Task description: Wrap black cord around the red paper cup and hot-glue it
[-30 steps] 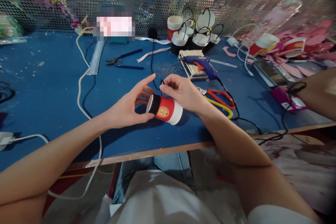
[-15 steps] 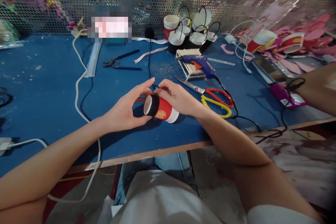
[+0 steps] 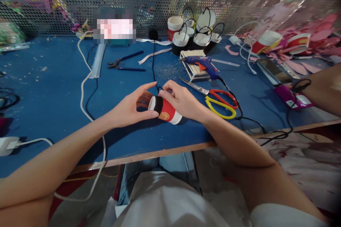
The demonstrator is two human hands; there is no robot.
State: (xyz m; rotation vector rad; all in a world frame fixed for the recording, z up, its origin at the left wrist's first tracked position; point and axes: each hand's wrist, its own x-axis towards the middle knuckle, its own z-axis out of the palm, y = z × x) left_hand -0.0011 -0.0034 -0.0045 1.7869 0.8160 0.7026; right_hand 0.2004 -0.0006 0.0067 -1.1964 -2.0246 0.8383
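Observation:
A small red paper cup [image 3: 165,110] with a gold emblem and a black band near its base lies on its side just above the blue table [image 3: 53,88]. My left hand [image 3: 131,106] holds its base end between thumb and fingers, forefinger stretched over the top. My right hand [image 3: 182,100] grips the cup's upper side and pinches a thin black cord [image 3: 153,64] against the black band. The cord runs away toward the back of the table.
Red and yellow scissors [image 3: 217,100] and a blue glue gun [image 3: 204,64] on a stick rack lie right of my hands. Several black-banded cups [image 3: 195,33] with cord handles stand at the back. Pliers [image 3: 125,62], a white cable [image 3: 85,78]; another person's arm [image 3: 323,88] at right.
The cup and both hands have dropped lower toward the table. My right hand has pressed the cord down onto the cup's black band.

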